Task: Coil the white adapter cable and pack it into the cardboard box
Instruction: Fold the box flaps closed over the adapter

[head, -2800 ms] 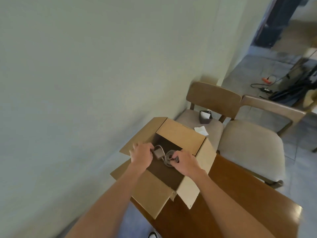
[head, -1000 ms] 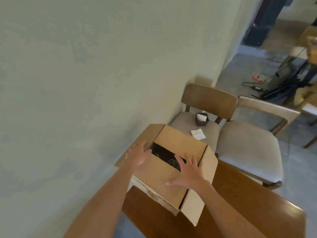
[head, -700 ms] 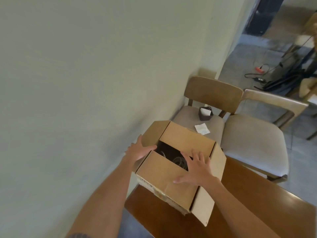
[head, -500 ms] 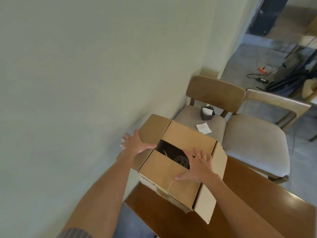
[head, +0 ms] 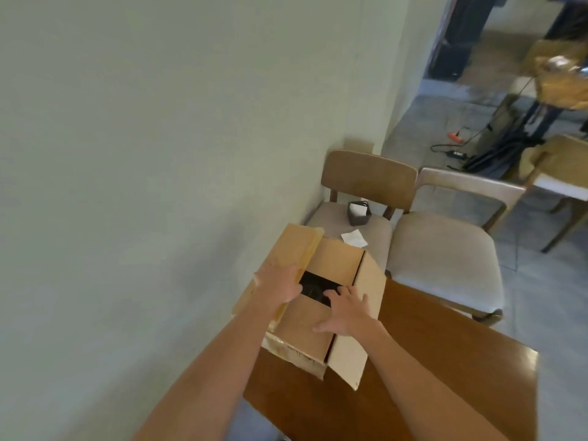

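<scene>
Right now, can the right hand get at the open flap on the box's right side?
Probably yes. The right hand lies flat on the near flap, and the open right flap stands beside it, nothing between them. The left hand presses the left flap, out of the way.

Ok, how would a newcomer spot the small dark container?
Past the brown wooden table stands a wooden chair beside the pale wall. On its beige seat sits the small dark open-topped container, just beyond a white paper slip; it is the only dark, upright item there.
</scene>
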Tool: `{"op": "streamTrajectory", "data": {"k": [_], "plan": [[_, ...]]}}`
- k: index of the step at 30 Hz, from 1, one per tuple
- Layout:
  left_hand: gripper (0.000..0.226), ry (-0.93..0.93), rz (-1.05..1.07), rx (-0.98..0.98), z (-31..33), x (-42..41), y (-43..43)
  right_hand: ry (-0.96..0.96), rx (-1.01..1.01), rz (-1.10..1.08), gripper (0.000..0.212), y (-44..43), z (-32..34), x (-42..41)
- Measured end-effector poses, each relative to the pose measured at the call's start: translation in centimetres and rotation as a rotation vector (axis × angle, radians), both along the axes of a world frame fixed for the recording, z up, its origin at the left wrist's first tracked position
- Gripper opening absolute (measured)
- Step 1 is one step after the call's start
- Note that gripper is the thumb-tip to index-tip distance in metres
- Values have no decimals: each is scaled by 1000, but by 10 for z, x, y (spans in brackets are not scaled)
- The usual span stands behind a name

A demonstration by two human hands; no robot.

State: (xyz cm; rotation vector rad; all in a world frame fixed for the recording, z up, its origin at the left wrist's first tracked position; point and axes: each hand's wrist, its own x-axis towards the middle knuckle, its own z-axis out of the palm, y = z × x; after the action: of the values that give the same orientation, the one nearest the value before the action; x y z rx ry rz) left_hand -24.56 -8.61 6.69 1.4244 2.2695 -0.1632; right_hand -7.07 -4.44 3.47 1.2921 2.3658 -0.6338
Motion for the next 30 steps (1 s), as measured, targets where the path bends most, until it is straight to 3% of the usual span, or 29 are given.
{"op": "streamTrajectory", "data": {"k": [3,7,13,17,20,25,30], "plan": [[58,46,22,-61,-21,2,-5,82,44,-55,96,-2,-6,15],[74,-40,171,-44,-26,-4,-10,168,40,-303,112,-7,-17,27],[99,-54,198,-105,-21,-4,-17,254,-283,-840,147,-4,-37,51],[117,-100,191,-158,-25,14,-18,444,-475,-1141,146,-2,-55,73],[122,-67,144,-171,-28,29,-18,521,-560,-1221,141,-3,-55,87],[108,87,58,-194,-24,44,-19,457,-315,-1196,135,-4,-37,109],[97,87,-56,-131,-18,44,-18,409,165,-1055,80,6,5,121]]}}
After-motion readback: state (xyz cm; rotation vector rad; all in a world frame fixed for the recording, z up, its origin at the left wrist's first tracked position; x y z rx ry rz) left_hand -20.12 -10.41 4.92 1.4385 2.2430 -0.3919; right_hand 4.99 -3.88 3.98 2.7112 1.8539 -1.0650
